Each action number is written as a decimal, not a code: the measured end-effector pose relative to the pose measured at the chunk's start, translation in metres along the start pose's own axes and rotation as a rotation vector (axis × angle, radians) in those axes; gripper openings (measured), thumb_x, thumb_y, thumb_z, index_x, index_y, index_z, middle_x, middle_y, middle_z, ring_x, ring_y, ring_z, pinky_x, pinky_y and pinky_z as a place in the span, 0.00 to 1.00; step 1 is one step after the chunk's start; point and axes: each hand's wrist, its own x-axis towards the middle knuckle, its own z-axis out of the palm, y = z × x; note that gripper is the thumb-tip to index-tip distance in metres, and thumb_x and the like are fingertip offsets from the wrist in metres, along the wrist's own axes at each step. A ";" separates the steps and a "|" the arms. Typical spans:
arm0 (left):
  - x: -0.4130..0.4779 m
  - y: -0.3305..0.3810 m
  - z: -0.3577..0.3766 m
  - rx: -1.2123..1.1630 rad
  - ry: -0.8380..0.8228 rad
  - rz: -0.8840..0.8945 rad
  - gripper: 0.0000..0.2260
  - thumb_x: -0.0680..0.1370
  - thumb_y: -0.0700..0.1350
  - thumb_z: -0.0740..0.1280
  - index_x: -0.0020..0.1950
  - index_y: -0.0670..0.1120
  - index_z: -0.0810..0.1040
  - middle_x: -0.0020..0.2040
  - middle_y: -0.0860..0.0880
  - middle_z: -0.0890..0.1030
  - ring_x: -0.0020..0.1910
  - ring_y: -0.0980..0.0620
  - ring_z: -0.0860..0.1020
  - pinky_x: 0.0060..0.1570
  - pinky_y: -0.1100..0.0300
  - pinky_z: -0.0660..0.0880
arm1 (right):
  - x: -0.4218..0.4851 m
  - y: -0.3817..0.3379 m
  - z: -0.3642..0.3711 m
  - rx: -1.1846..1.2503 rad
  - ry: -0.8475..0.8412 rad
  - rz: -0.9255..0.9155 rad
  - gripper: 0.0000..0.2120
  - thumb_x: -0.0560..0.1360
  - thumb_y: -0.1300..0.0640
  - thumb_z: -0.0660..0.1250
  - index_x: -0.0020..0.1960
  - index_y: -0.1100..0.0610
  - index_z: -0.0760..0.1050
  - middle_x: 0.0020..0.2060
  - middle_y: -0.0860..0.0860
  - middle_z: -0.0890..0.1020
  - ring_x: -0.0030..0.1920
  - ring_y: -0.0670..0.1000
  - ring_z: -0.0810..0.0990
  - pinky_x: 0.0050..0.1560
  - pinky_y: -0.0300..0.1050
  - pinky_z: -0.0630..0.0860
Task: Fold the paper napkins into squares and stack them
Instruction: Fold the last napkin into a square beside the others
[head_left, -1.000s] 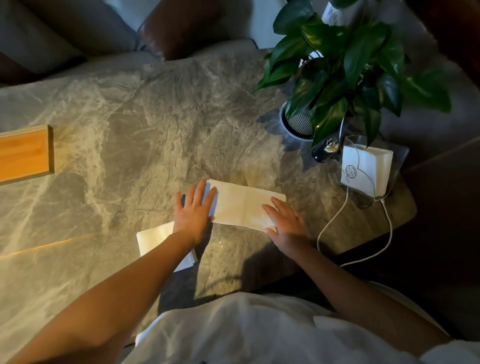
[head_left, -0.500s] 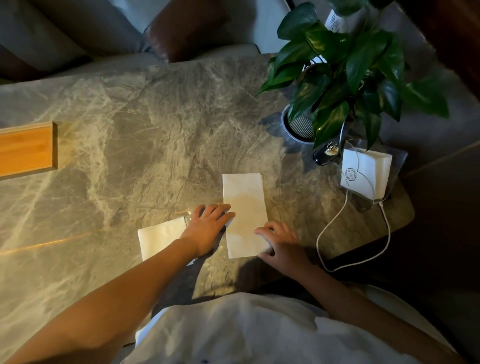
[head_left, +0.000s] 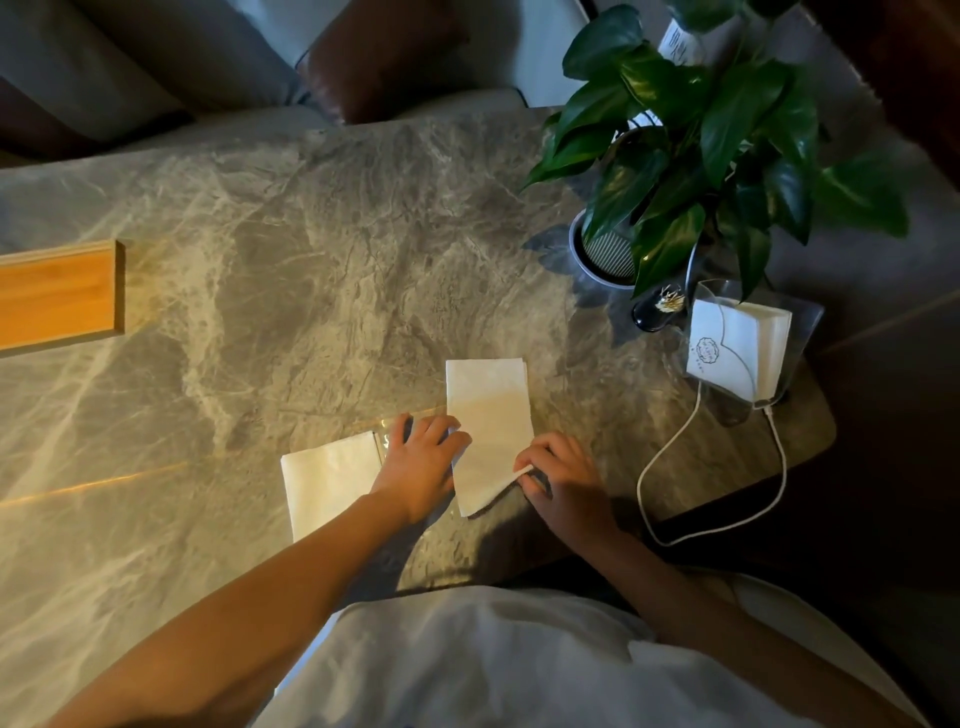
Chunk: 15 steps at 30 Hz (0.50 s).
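Note:
A white paper napkin (head_left: 489, 415), folded into a long rectangle, lies lengthwise on the marble table (head_left: 291, 249) near its front edge. My right hand (head_left: 563, 475) pinches the napkin's near right corner and lifts it slightly off the table. My left hand (head_left: 423, 460) rests with its fingers on the napkin's left edge, holding it down. To the left, a folded white napkin stack (head_left: 330, 475) lies flat, partly hidden under my left wrist. A clear holder with unfolded napkins (head_left: 740, 348) stands at the right.
A potted green plant (head_left: 691, 135) stands at the back right, with a small dark bottle (head_left: 652, 312) beside it. A white cable (head_left: 670, 452) loops over the table's right front edge. A wooden block (head_left: 57, 296) lies at the far left.
The napkin was turned from lying crosswise to lengthwise. Both hands came down to its near end, and my right hand has now pinched up the near right corner.

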 end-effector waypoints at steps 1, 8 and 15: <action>0.000 0.001 -0.002 -0.065 0.035 -0.032 0.15 0.78 0.50 0.61 0.64 0.53 0.72 0.66 0.49 0.72 0.66 0.46 0.69 0.70 0.46 0.52 | -0.001 -0.001 -0.003 0.019 0.000 -0.006 0.03 0.70 0.60 0.69 0.44 0.55 0.77 0.45 0.50 0.77 0.47 0.51 0.76 0.40 0.46 0.77; -0.002 0.005 -0.013 -0.347 0.086 -0.143 0.11 0.74 0.40 0.65 0.52 0.53 0.78 0.56 0.52 0.81 0.56 0.49 0.76 0.62 0.56 0.58 | -0.015 0.007 -0.018 0.061 -0.205 0.049 0.24 0.67 0.56 0.75 0.62 0.53 0.74 0.61 0.50 0.76 0.62 0.50 0.72 0.55 0.42 0.74; -0.013 0.009 -0.012 -0.377 0.020 -0.145 0.10 0.72 0.40 0.66 0.49 0.53 0.78 0.50 0.55 0.82 0.51 0.52 0.78 0.62 0.55 0.65 | -0.016 0.009 -0.010 0.165 -0.182 0.152 0.08 0.71 0.63 0.70 0.50 0.58 0.78 0.51 0.53 0.82 0.52 0.53 0.80 0.47 0.41 0.78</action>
